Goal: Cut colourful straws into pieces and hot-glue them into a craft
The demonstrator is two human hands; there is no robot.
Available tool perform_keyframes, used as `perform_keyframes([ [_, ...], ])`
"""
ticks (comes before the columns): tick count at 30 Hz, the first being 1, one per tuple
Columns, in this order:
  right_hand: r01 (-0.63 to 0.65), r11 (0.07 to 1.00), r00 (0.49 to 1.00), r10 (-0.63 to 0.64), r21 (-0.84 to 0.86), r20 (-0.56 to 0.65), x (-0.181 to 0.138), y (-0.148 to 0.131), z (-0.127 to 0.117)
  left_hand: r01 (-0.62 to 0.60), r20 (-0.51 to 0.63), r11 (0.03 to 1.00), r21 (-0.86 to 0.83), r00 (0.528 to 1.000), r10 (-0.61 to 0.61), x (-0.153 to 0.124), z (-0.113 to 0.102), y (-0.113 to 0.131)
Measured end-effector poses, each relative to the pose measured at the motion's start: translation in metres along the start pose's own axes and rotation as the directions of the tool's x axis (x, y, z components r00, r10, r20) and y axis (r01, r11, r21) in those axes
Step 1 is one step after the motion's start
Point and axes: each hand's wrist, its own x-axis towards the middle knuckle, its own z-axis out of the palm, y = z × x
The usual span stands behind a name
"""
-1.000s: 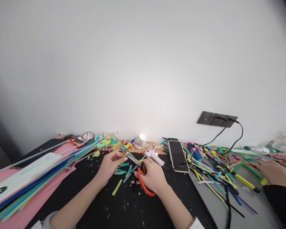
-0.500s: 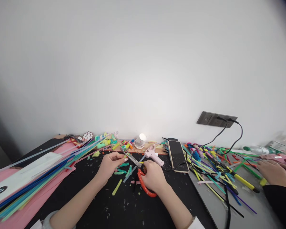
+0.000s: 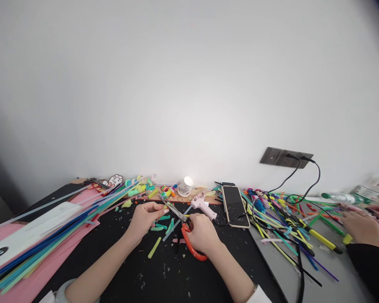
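At the lower centre of the frame, metal scissors with orange-red handles [image 3: 180,216] are gripped by the right hand [image 3: 204,232], with the blades pointed toward the upper left. A small yellow-green strip [image 3: 166,206] is pinched in the closed grip of the left hand [image 3: 144,216], by the blade tips; whether it is touched by them cannot be told. Short, fuzzy teal pieces [image 3: 169,227] are scattered just below on the black bench [image 3: 158,282]. A pale pink glue gun [image 3: 204,208] is seen right of centre.
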Motion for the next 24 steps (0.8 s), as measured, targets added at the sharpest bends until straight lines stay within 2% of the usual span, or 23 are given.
perform_keyframes([
  [12,0.002,0.999,1.000,-0.002,0.048,0.006,-0.0061,-0.0039,-0.0062,0.000,0.032,1.000,-0.006,0.999,0.000,-0.0012,-0.0026,0.0052],
  [24,-0.013,0.998,1.000,0.012,-0.056,-0.016,-0.0003,-0.0032,-0.0017,-0.029,0.030,0.999,0.019,0.999,0.028,0.0007,-0.0004,0.0000],
])
